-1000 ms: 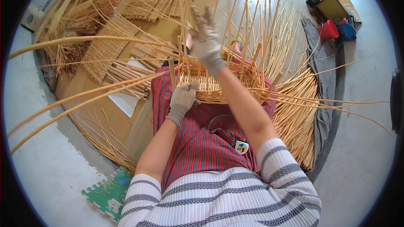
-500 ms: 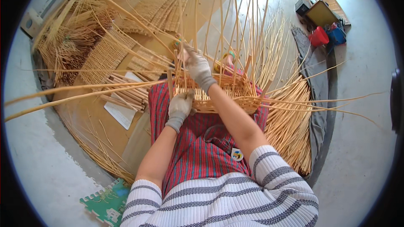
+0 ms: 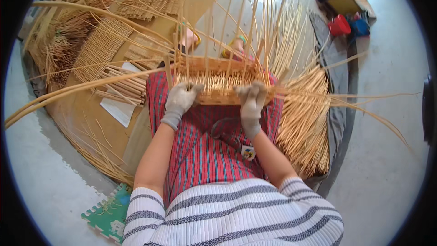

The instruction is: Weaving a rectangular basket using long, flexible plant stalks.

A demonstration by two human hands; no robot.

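A partly woven oblong wicker basket point(image 3: 217, 79) rests on my lap over red checked cloth point(image 3: 205, 155), with long willow rods point(image 3: 232, 9) standing up from it and others splaying sideways. My left hand point(image 3: 181, 98), in a pale work glove, is closed on the basket's near rim at the left. Toward the right end of that rim, my right hand point(image 3: 251, 102), also gloved, has its fingers wrapped over the weave; it is slightly blurred.
Woven mats point(image 3: 100, 48), willow bundles point(image 3: 63, 45) and short sticks point(image 3: 119, 86) lie at left. Loose rods point(image 3: 305, 123) lie at right on grey cloth point(image 3: 332, 132), near a red bucket point(image 3: 338, 26). A green foam mat point(image 3: 104, 214) lies at lower left.
My right hand has come down from among the upright rods to the near rim on the right. My left hand still grips the rim, and the basket appears shifted left in view.
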